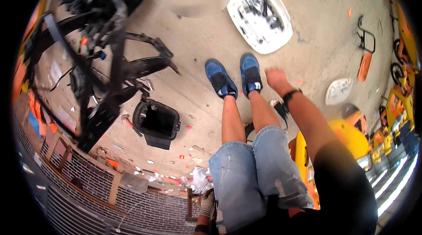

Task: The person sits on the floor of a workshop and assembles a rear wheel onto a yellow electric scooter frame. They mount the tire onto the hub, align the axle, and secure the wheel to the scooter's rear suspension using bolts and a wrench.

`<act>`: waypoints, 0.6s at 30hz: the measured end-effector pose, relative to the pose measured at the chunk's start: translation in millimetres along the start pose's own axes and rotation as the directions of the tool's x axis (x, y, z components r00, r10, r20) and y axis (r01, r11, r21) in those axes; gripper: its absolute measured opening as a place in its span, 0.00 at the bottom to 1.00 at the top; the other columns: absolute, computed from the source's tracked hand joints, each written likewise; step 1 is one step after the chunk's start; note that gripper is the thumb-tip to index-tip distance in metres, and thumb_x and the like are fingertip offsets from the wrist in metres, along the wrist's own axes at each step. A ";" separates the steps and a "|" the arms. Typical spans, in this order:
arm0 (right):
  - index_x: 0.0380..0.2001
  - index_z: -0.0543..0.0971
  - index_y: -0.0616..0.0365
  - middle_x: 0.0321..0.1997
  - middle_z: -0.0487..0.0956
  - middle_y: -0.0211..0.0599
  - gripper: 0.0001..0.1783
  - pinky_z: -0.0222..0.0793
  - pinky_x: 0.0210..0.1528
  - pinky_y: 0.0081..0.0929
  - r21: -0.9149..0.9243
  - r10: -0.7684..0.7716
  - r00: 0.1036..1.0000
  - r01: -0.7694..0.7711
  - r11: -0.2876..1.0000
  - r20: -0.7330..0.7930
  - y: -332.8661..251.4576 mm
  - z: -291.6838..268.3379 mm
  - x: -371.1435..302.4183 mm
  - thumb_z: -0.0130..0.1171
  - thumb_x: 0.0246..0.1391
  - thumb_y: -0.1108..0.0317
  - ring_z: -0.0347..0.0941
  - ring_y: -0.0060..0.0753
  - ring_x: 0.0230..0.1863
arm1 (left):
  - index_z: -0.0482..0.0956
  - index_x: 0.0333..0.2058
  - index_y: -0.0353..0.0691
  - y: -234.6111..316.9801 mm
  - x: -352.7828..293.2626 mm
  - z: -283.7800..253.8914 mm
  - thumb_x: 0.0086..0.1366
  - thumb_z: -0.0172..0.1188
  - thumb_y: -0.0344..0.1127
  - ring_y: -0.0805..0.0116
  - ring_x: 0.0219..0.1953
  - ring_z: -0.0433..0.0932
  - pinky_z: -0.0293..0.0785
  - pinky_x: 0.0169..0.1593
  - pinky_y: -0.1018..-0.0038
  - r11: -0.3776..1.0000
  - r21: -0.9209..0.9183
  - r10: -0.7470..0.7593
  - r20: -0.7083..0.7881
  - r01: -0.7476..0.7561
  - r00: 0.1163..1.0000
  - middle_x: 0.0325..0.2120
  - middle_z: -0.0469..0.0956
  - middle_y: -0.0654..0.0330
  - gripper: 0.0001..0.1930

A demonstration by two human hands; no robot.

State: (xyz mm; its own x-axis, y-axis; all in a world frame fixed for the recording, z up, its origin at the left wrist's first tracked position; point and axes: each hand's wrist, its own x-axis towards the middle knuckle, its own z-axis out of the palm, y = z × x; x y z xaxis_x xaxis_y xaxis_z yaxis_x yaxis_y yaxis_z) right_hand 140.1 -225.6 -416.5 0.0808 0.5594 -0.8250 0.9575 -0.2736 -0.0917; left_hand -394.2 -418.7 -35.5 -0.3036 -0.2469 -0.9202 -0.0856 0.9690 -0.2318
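The right hand (276, 78) is seen stretched out at about one o'clock from the blue shoes (233, 78), fingers loosely spread and blurred, nothing gripped in it; a dark watch (290, 96) is worn at the wrist. Nearest to it, a small dark object (280, 110) on the concrete floor (198, 45) is half covered by the leg and cannot be identified. At six o'clock the left hand (207, 204), gloved, is cut by the frame edge, and its grip cannot be told. No work is seen begun with either hand. Further out, a white tray of parts (260, 17) lies at twelve o'clock, a black open box (156, 122) at nine, a stripped black frame (94, 54) at ten.
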 end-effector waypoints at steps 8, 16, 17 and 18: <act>0.33 0.83 0.62 0.39 0.82 0.58 0.19 0.74 0.50 0.50 0.046 0.005 0.964 -0.018 0.999 0.267 220.0 44.5 -235.4 0.55 0.52 0.56 0.77 0.63 0.44 | 0.78 0.52 0.42 -26.2 3.7 -16.3 0.73 0.55 0.35 0.68 0.31 0.82 0.81 0.36 0.70 0.960 -0.218 0.203 0.112 -0.175 0.973 0.31 0.81 0.59 0.12; 0.34 0.82 0.61 0.37 0.83 0.56 0.13 0.75 0.48 0.50 -0.360 0.235 0.970 -0.199 0.911 0.058 387.6 -123.8 -355.6 0.56 0.56 0.63 0.79 0.60 0.43 | 0.82 0.43 0.40 -4.8 162.4 -36.0 0.63 0.55 0.36 0.46 0.39 0.83 0.80 0.45 0.55 0.390 0.829 0.620 0.084 -0.400 0.780 0.37 0.82 0.44 0.13; 0.34 0.81 0.61 0.35 0.82 0.57 0.11 0.75 0.46 0.51 -0.244 0.279 0.958 -0.287 0.926 -0.065 327.6 -169.2 -371.0 0.55 0.57 0.65 0.79 0.60 0.41 | 0.83 0.42 0.42 24.0 196.7 -39.5 0.62 0.54 0.37 0.42 0.42 0.82 0.79 0.48 0.53 0.352 0.817 0.676 0.116 -0.456 0.728 0.41 0.81 0.43 0.13; 0.34 0.81 0.61 0.34 0.82 0.56 0.10 0.74 0.44 0.51 -0.209 0.273 0.949 -0.301 0.930 -0.155 301.3 -179.4 -374.7 0.55 0.58 0.65 0.79 0.60 0.40 | 0.82 0.45 0.44 54.5 231.7 -39.9 0.61 0.56 0.38 0.44 0.44 0.81 0.78 0.50 0.55 0.383 0.864 0.715 -0.052 -0.328 0.697 0.50 0.78 0.44 0.14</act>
State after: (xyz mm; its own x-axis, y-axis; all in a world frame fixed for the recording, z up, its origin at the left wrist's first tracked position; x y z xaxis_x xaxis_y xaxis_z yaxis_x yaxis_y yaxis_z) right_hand 448.0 -377.3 -35.0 0.3808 0.5780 -0.7217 0.9243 -0.2598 0.2797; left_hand -507.0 -423.5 -248.7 -0.3223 0.5200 -0.7910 0.8865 0.4589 -0.0595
